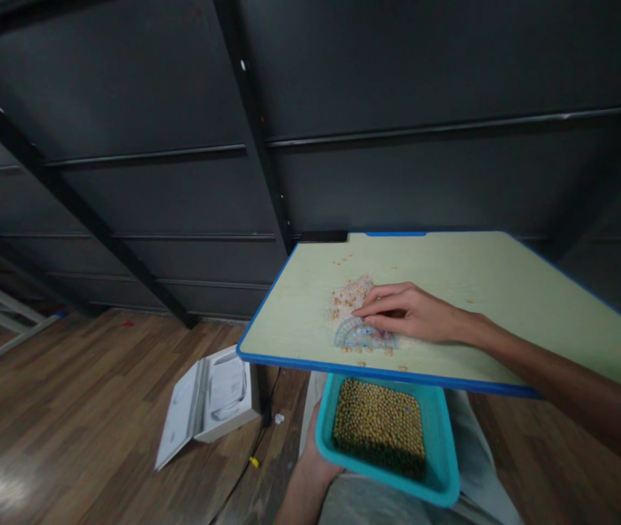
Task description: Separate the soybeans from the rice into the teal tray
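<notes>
Left hand (313,456) mostly hidden behind teal tray (441,467).

Right hand (411,313): lies flat on the desk (485,284), fingers (379,306) stretched leftward, pressing a clear protractor (362,335).
Beans (349,295): loose heap just past the fingertips; a few strays near the desk's front edge.
Left hand (314,456): below the desk edge, gripping the left side of a tray (444,459).
Tray: teal, full of beans, resting on the lap.
Box (209,401): open, white, on the floor, well left of both hands.
</notes>
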Available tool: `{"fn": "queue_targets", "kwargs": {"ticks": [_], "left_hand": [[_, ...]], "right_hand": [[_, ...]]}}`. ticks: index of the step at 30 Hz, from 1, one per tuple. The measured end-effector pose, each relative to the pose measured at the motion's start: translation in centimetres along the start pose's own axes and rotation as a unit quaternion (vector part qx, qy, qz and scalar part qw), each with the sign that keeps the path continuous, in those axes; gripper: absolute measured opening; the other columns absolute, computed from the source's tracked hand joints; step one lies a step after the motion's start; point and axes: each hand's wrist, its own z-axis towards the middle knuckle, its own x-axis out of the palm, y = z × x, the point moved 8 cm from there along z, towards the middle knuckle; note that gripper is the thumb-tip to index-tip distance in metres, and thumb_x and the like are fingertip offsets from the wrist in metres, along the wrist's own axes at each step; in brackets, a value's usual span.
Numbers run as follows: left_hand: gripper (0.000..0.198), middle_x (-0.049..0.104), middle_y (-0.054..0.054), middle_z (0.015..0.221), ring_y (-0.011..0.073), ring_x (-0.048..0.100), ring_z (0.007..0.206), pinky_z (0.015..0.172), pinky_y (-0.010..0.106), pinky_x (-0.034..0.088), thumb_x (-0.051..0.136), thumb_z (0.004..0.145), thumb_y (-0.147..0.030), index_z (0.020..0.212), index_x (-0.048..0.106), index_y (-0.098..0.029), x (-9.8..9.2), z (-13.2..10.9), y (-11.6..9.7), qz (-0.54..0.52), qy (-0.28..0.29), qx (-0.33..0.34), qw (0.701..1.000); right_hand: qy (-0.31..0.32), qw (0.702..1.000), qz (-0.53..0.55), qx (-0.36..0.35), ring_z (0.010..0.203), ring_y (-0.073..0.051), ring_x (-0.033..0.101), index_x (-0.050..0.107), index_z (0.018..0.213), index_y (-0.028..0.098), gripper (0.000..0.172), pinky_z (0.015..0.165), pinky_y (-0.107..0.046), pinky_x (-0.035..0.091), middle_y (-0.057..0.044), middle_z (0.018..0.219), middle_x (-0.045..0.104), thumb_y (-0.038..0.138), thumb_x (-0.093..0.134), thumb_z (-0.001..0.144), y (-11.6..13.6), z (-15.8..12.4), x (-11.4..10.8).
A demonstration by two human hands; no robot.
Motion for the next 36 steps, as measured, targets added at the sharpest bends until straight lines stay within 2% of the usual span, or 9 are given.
{"fn": "queue_targets", "kwargs": {"ticks": [4,9,14,18,24,27,30,34,36], "left_hand": [[0.016,0.079,0.007,0.095,0.0363,0.059,0.12,0.093,0.043,0.052,0.071,0.047,-0.027,0.063,0.074,-0.024,0.7,0.3,1.4,-0.096,0.021,-0.076,0.992],[0.004,0.08,0.005,0.092,0.0338,0.061,0.118,0.092,0.043,0.052,0.067,0.052,-0.025,0.054,0.07,-0.025,0.5,0.7,1.7,-0.138,0.05,-0.081,0.986],[0.008,0.08,0.005,0.094,0.0345,0.062,0.118,0.093,0.044,0.052,0.07,0.052,-0.025,0.059,0.073,-0.026,-0.9,1.2,2.5,-0.151,-0.006,-0.104,0.983],[0.002,0.08,0.003,0.092,0.0343,0.061,0.119,0.095,0.044,0.052,0.071,0.05,-0.026,0.051,0.069,-0.026,-1.9,1.5,2.8,-0.136,-0.028,-0.104,0.985],[0.012,0.08,0.005,0.087,0.0376,0.058,0.122,0.097,0.046,0.05,0.077,0.042,-0.031,0.046,0.067,-0.025,-2.9,1.9,2.3,-0.046,-0.033,-0.047,0.997],[0.016,0.079,0.006,0.095,0.0383,0.057,0.123,0.098,0.046,0.05,0.08,0.041,-0.033,0.048,0.069,-0.024,-2.9,2.2,2.7,-0.055,-0.005,-0.062,0.997],[0.012,0.079,0.004,0.103,0.0369,0.057,0.124,0.097,0.045,0.05,0.079,0.048,-0.032,0.052,0.071,-0.025,-2.6,2.3,2.8,-0.092,0.027,-0.063,0.993],[0.009,0.076,0.002,0.112,0.0378,0.055,0.126,0.098,0.045,0.05,0.078,0.048,-0.028,0.052,0.07,-0.024,-2.2,2.1,2.3,-0.106,0.03,-0.048,0.993],[0.013,0.076,0.004,0.112,0.0388,0.054,0.127,0.098,0.046,0.049,0.08,0.045,-0.029,0.052,0.07,-0.024,-2.1,2.0,2.6,-0.103,0.027,-0.066,0.992]], "right_hand": [[0.003,1.0,0.004,-0.001,0.087,-0.014,0.064,0.07,0.121,0.022,0.028,0.08,-0.029,0.049,-0.007,0.102,0.069,0.024,0.058,0.096,0.2,0.0,0.1],[0.006,1.0,0.008,0.0,0.086,-0.014,0.064,0.07,0.12,0.022,0.028,0.079,-0.03,0.049,-0.007,0.101,0.069,0.025,0.057,0.096,0.4,0.0,0.2],[0.009,1.0,0.013,-0.006,0.086,-0.015,0.064,0.07,0.121,0.023,0.028,0.079,-0.031,0.049,-0.007,0.101,0.069,0.026,0.058,0.096,0.5,0.0,0.4],[0.01,1.0,0.009,-0.008,0.086,-0.015,0.063,0.07,0.122,0.022,0.029,0.079,-0.031,0.049,-0.007,0.1,0.069,0.026,0.057,0.096,0.5,0.1,0.5],[0.016,1.0,0.005,-0.002,0.086,-0.015,0.063,0.07,0.121,0.022,0.028,0.079,-0.031,0.049,-0.007,0.101,0.069,0.026,0.057,0.096,0.3,0.0,0.7],[0.019,1.0,0.012,-0.001,0.084,-0.014,0.063,0.07,0.121,0.021,0.028,0.078,-0.029,0.049,-0.007,0.1,0.069,0.026,0.057,0.096,0.4,0.0,0.8],[0.018,1.0,0.023,0.001,0.084,-0.014,0.063,0.07,0.121,0.022,0.028,0.077,-0.029,0.05,-0.006,0.098,0.068,0.026,0.057,0.096,0.5,0.1,0.8],[0.021,0.999,0.029,0.0,0.085,-0.014,0.063,0.069,0.121,0.023,0.028,0.078,-0.029,0.05,-0.006,0.098,0.068,0.026,0.057,0.096,0.5,0.1,0.9],[0.024,0.999,0.024,-0.001,0.086,-0.014,0.063,0.07,0.121,0.021,0.028,0.079,-0.03,0.05,-0.006,0.1,0.069,0.026,0.058,0.096,0.5,0.1,0.9]]}}
